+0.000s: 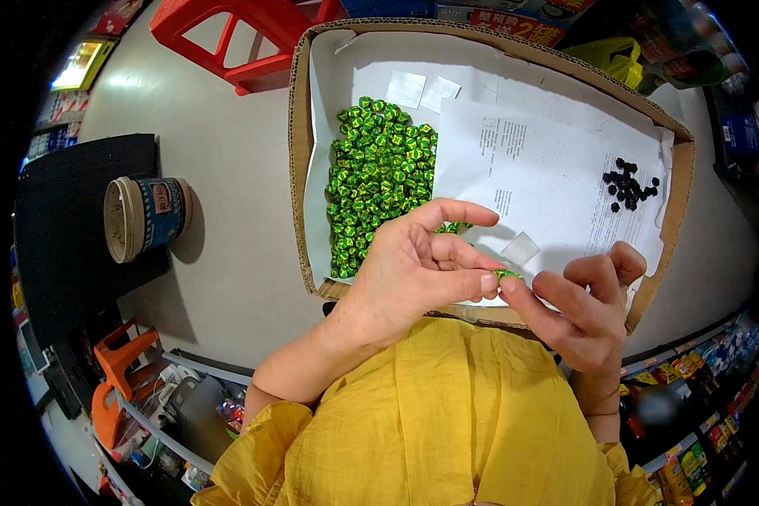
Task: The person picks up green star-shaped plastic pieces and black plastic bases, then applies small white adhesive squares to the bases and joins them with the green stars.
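Note:
Between my two hands is a small green-and-yellow foil-wrapped ball (504, 274). My left hand (409, 266) pinches it from the left with the thumb and a bent finger, its index finger stretched out above. From the other side my right hand (578, 308) grips it with thumb and fingertip, the other fingers curled. A heap of similar green foil-wrapped balls (379, 169) fills the left part of a shallow cardboard box (685, 181). Several small black balls (628, 185) lie on white paper (557, 160) at the right. A silvery square wrapper (520, 248) rests just beyond my fingers.
Two more square wrappers (406, 88) lie at the box's far side. A red plastic stool (228, 38) stands beyond the box. To the left, a blue-and-white tub (148, 215) is by a black panel (84, 228). Shelves of packaged goods (691, 396) are at the lower right.

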Demonstrator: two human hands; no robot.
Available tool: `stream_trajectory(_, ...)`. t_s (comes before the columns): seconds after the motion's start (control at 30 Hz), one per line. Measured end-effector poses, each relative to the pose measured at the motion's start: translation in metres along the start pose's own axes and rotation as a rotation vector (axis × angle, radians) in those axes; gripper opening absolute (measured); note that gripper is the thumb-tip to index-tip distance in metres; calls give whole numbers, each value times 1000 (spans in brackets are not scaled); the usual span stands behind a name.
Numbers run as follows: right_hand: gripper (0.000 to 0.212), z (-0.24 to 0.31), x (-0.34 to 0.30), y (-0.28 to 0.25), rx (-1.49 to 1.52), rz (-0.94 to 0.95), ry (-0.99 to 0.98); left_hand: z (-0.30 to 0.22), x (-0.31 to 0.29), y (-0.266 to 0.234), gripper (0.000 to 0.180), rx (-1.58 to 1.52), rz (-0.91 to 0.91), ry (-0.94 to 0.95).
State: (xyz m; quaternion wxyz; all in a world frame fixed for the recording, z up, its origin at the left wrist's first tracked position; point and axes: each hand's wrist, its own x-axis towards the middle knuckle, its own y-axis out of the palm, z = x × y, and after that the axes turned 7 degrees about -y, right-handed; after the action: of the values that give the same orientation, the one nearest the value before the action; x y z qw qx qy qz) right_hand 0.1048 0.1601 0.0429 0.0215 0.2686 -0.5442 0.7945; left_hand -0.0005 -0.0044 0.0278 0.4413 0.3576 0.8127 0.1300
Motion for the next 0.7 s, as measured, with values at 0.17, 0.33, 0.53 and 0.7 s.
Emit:
stream_trajectory(0.17, 39, 3, -4, 0, -43, 17, -26, -1, 0, 0, 48, -36, 60, -46)
stream_trajectory(0.33, 40, 8, -2, -1, -49, 47, 12, 3, 0, 2, 39, -20, 45, 34)
stream_trajectory(0.53, 37, -1, -7, 21, 469, -335, 311, 10, 1, 5, 28, -69, -36, 165)
stream_trajectory(0.7, 24, 21, -3, 41, 1325, -541, 942, 14, 5, 14, 26, -118, -71, 320)
